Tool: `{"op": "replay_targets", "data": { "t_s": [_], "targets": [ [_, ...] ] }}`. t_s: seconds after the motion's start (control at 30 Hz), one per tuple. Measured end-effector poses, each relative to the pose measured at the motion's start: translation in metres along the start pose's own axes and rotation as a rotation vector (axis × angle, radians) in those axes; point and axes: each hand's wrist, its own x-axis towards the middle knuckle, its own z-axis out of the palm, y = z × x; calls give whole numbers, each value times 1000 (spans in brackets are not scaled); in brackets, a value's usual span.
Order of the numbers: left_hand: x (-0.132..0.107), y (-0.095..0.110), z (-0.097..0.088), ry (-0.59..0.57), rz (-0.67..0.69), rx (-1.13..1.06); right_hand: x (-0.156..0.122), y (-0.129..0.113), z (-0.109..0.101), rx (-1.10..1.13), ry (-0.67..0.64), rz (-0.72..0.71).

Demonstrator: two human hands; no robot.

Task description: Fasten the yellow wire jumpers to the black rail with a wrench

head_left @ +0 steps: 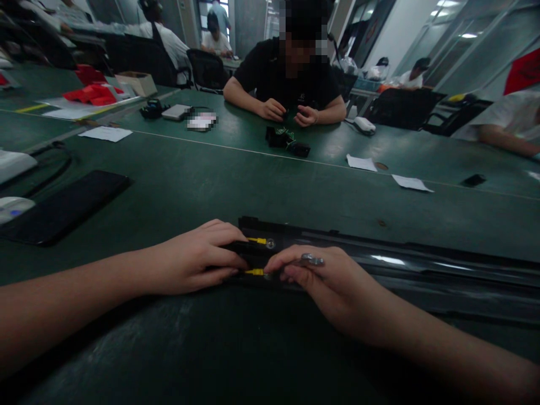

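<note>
A long, glossy black bar-shaped part [379, 260] lies across the table in front of me. At its left end, an upper yellow-sleeved terminal [258, 241] meets a round metal fastener [270, 243]. Below it is a second yellow-sleeved cable [255, 272]. My left hand [211, 256] rests over that end, its thumb and a finger closed around the lower cable while the index finger reaches toward the upper one. In my right hand [333, 275] is a small metal tool [312, 260], mostly hidden by the fingers. The right fingertips touch the lower terminal, covering its end.
To the left lie a black phone-like slab [67, 205] and a white mouse-like object [14, 209]. Across the green table [189, 169] a person in black [291, 84] handles something small behind black parts with wires [287, 140]. Paper slips [361, 162] lie right of centre.
</note>
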Motion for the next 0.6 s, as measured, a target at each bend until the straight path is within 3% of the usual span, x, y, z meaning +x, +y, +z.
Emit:
{"op": "replay_targets", "data": {
  "t_s": [0.23,0.6],
  "targets": [
    [0,-1,1,-10,-4,-5,1,4,5,86,38,50],
    [0,2,-2,1,2,0,0,0,1,37,-17,12]
  ]
}}
